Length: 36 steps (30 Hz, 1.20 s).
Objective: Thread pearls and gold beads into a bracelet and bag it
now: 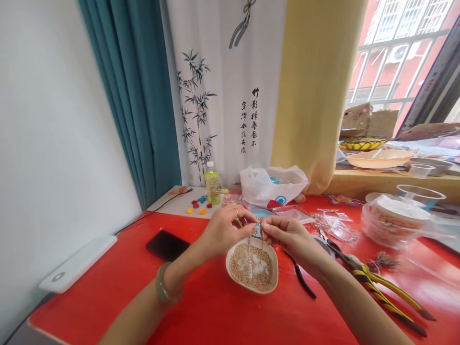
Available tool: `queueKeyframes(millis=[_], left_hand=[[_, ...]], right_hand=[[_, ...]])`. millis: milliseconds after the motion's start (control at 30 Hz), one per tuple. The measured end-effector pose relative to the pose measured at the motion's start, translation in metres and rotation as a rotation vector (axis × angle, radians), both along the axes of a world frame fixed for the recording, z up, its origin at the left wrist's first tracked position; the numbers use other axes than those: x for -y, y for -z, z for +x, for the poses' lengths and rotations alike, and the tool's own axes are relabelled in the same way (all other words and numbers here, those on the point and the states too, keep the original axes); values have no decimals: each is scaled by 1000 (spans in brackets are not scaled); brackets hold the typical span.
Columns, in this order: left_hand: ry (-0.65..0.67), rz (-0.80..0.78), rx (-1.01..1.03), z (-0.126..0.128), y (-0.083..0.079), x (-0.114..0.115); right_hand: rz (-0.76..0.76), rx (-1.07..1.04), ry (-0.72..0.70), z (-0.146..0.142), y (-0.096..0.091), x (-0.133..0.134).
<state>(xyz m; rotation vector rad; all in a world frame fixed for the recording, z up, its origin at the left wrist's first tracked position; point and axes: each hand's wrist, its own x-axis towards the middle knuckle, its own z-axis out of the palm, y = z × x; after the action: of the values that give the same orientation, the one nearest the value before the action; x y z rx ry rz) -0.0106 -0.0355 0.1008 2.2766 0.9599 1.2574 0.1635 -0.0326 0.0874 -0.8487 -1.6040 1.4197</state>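
Observation:
Above a white bowl [275, 282] of small gold beads [264, 278], my two hands meet with fingertips nearly touching. My left hand [232, 227] pinches a bead strand [249, 261], whose pale pink beads hang down over the bowl. On its finger is a ring, and a green bangle [163, 285] circles the wrist. Thumb and forefinger of my right hand [287, 235] are closed on a short gold bead strand [262, 235] that dangles beside the pink one. Whether the two strands join between the fingers is too small to make out. Behind the hands, a blue dish [264, 213] is partly covered.
Yellow-black pliers [388, 282] and a black-handled tool [304, 282] lie to the right. A black phone [167, 245] rests at left. Toward the back stand a yellow-green bottle [212, 184] and a white plastic bag [258, 187]. A wrapped tub [397, 220] sits at far right.

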Motion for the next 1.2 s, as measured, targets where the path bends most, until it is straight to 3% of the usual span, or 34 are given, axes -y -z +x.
queueKeyframes(millis=[200, 667, 900, 1200], left_hand=[[-67, 295, -161, 0, 2, 1], [-153, 535, -241, 2, 6, 0], [-207, 542, -283, 3, 8, 2], [-225, 319, -153, 6, 5, 3]], right_hand=[[17, 7, -19, 0, 1, 0], [59, 45, 0, -1, 2, -2], [90, 69, 31, -2, 1, 0], [265, 89, 184, -1, -4, -3]])
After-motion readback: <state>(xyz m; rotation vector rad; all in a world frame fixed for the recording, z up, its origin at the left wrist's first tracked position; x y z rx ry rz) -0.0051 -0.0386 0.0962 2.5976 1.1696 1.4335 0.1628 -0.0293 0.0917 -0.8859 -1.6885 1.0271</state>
